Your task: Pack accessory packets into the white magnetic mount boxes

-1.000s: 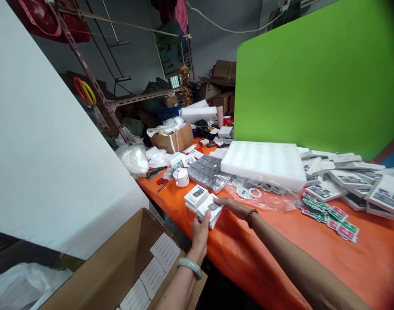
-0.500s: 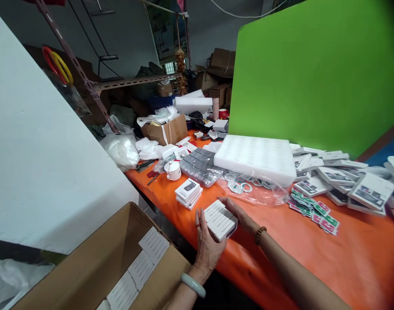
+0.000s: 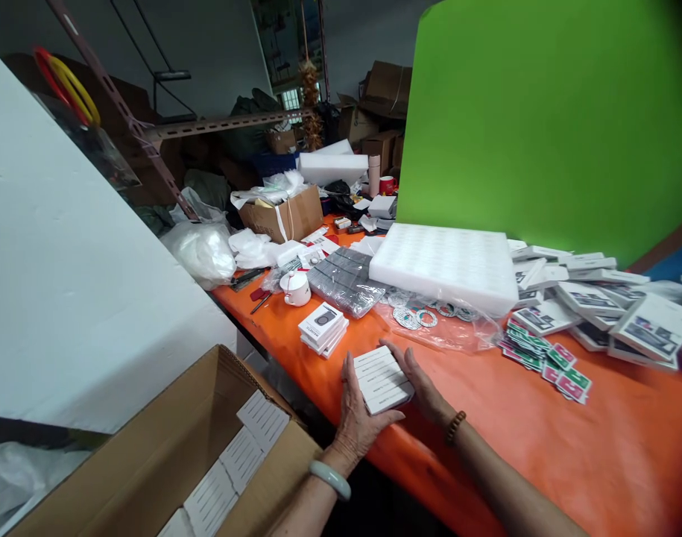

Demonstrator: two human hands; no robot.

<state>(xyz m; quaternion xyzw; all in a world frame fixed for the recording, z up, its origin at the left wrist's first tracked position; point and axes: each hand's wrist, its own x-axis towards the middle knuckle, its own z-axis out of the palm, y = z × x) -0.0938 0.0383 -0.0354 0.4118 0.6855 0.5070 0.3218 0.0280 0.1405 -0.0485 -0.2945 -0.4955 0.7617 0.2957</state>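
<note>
A row of several slim white boxes stands on edge over the orange table, printed edges facing up. My left hand presses against its left and near side, thumb along the near end. On the other side, my right hand closes in along the right face, fingers at the far corner. Between the two palms the row is gripped, its edges flush. Just beyond lies a small stack of white boxes with a dark round picture on top. An open carton at the lower left holds similar rows of white boxes.
A white lidded cup, grey plastic-wrapped sheets and a white foam block stand behind. Green and pink cards and piled white boxes lie at right. A green board rises behind the table.
Two offset groups of boxes between my hands are now squared into one even row. My right hand has shifted slightly along it. The camera view has moved a little.
</note>
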